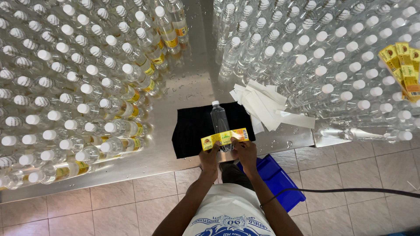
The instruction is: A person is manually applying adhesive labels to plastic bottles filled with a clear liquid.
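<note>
A clear plastic bottle (219, 123) with a white cap lies on a black mat (192, 131) on the steel table. A yellow and orange label (224, 138) lies across the bottle's lower part. My left hand (209, 157) pinches the label's left end. My right hand (245, 150) holds its right end and presses it onto the bottle.
Labelled capped bottles (87, 91) crowd the table's left side, unlabelled ones (332, 52) the right. White backing strips (262, 105) lie next to the mat. A stack of yellow labels (404, 70) sits at far right. A blue bin (280, 179) stands on the tiled floor.
</note>
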